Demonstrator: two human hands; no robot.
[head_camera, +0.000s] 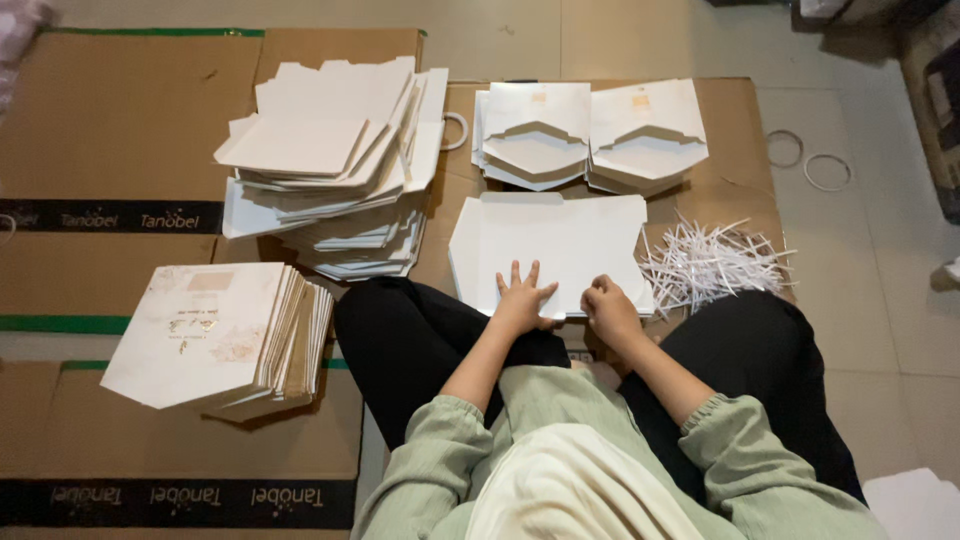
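A flat white die-cut card sheet (560, 240) lies on brown cardboard right in front of my knees. My left hand (522, 298) rests flat on its near edge, fingers spread. My right hand (610, 310) is curled at the sheet's near right edge, pinching or pressing it. Both sleeves are pale green.
A tall untidy stack of white card blanks (335, 160) stands to the left. A pile of folded printed pieces (215, 335) lies nearer left. Two stacks of white cut-out pieces (590, 135) sit beyond. White paper strips (710, 262) lie right. White rings (826, 172) rest on the tiled floor.
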